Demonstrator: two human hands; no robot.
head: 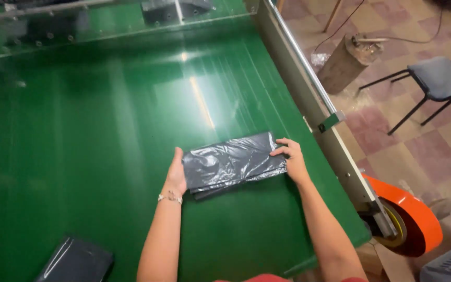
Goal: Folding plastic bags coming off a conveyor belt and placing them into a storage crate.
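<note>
Both hands are on the folded stack of dark grey plastic bags (233,163), which lies flat on the glossy green desk (79,130), a little right of centre and near the metal side rail (309,94). The left hand (175,174) stands edge-on against the stack's left end, fingers pressed together and straight — more a squaring-up push than a grip. The right hand (292,159) sits at the right end, fingers curled over the top edge and pinching the film, thumb tucked out of sight.

Risks? The film looks slick and so does the desk — in my judgement uneven pressure from either side could let the layers slide and fan out, and the lower bags already peek out at the bottom-left corner. Trapped air could puff the fold open too.

Another dark folded bundle (76,260) waits at the lower left. Off the desk, an orange roll (418,216) and a grey chair (439,78).
</note>
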